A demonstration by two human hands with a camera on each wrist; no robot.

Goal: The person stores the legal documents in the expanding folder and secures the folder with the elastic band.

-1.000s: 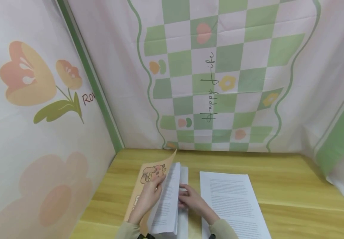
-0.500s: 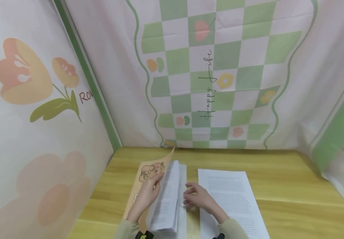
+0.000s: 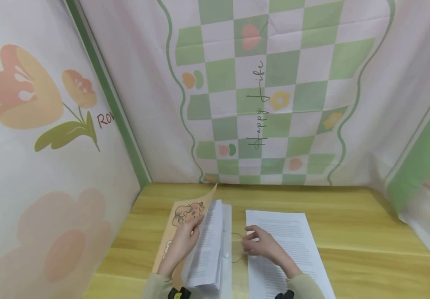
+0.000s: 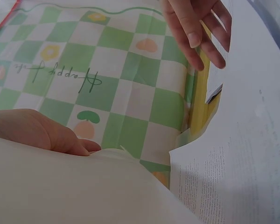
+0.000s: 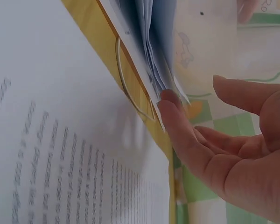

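Note:
A tan paper folder [image 3: 179, 211] with cartoon animals on its front lies on the table, its cover lifted toward the left. My left hand [image 3: 183, 245] grips that cover, thumb on the inner side. Printed sheets [image 3: 209, 249] stand raised inside, over the pale back part of the folder [image 3: 227, 249]. From its right edge a thin cord loop [image 5: 122, 79] sticks out over the wood. My right hand [image 3: 263, 245] hovers just right of the loop with loosely extended fingers, fingertips close to the cord. In the right wrist view nothing shows in its grasp.
A stack of printed paper [image 3: 293, 245] lies right of the folder, partly under my right hand. The wooden table [image 3: 379, 232] meets a hanging green-and-white checked cloth [image 3: 252, 124] at the back. A flower-print cloth [image 3: 50, 166] stands on the left.
My right hand has moved right, away from the folder's edge to over the paper stack. The cord loop now shows beside the folder. My left hand still holds the cover.

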